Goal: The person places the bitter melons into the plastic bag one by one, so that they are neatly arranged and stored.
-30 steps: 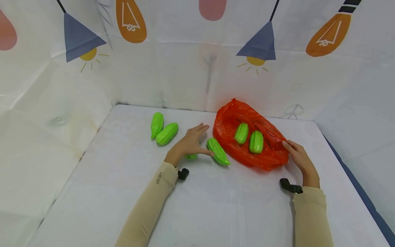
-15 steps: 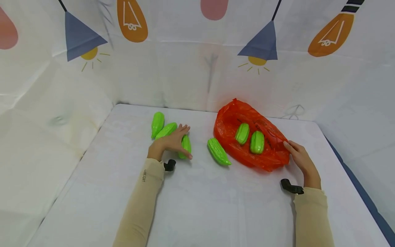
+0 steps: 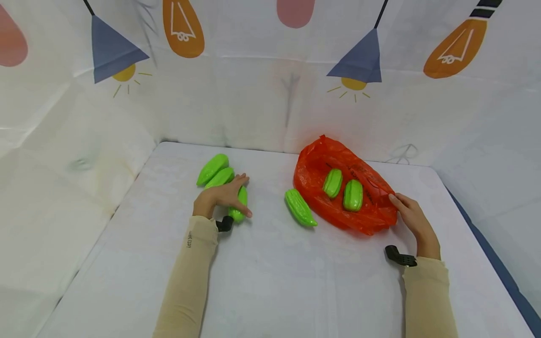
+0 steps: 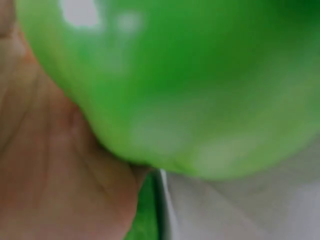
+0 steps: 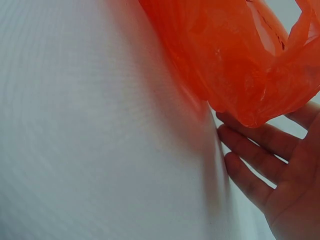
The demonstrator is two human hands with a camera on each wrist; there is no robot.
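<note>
My left hand (image 3: pixel 221 196) grips a ridged green bitter gourd (image 3: pixel 243 195), thumb at its near side and fingers at its far end. In the left wrist view that gourd (image 4: pixel 175 90) fills the top, against my palm (image 4: pixel 55 175). Two more bitter gourds lie just beyond the hand, one (image 3: pixel 212 169) behind the other (image 3: pixel 220 177). My right hand (image 3: pixel 412 218) pinches the rim of a red plastic bag (image 3: pixel 313 155), its thumb inside. In the right wrist view the fingers (image 5: pixel 260 155) stretch out under the bag (image 5: pixel 215 55).
Inside the spread bag are two green gourds (image 3: pixel 332 183), side by side. Another bitter gourd (image 3: pixel 299 206) lies on the white table (image 3: pixel 287 281) against the bag's left edge. A printed white cloth (image 3: pixel 245 103) rises behind the table's back edge.
My left hand has moved left from beside the bag to the gourd and drawn it further left. The two gourds beyond have shifted left, the rear one turning. The right hand stays at the bag.
</note>
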